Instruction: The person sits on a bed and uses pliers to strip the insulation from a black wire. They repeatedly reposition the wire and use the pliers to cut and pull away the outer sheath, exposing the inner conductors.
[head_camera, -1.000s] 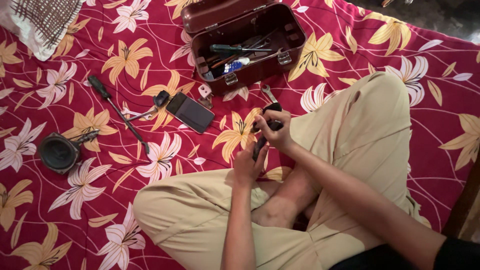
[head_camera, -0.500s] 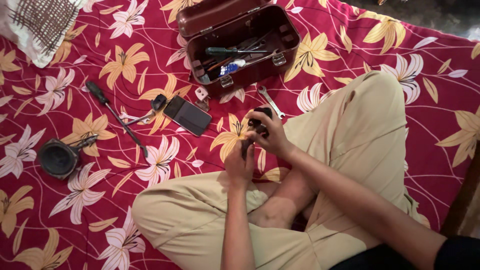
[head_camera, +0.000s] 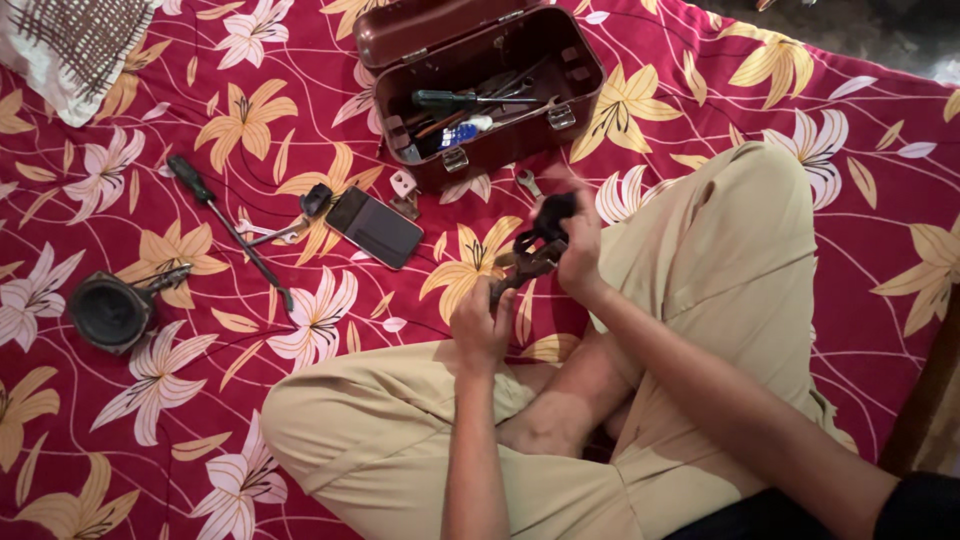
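At the centre of the red, flower-printed cloth (head_camera: 150, 420) we sit cross-legged in tan trousers, both hands raised over the lap. Risk first: the dark metal plier-like tool (head_camera: 520, 262) is gripped at two ends above the cloth, and we judge that a slip of either hand could drop it onto the bare foot below, at six o'clock, or pinch a finger between its arms. Left hand (head_camera: 480, 325): clenched around the lower handle end of the tool, fingers wrapped tight. Right hand (head_camera: 578, 255): closed over the upper end, where a small black part (head_camera: 553, 212) shows at its fingertips; motion blur hides just how the fingers sit there. The tool therefore lies between the two hands, tilted, clear of the cloth.

At twelve o'clock stands an open brown metal toolbox (head_camera: 480, 85) holding a screwdriver and other tools. At ten o'clock lie a dark rectangular phone (head_camera: 375, 226), a long black-handled screwdriver (head_camera: 228, 226) and a small silver bracket. At nine o'clock rests a round black cup-shaped part (head_camera: 108, 312).
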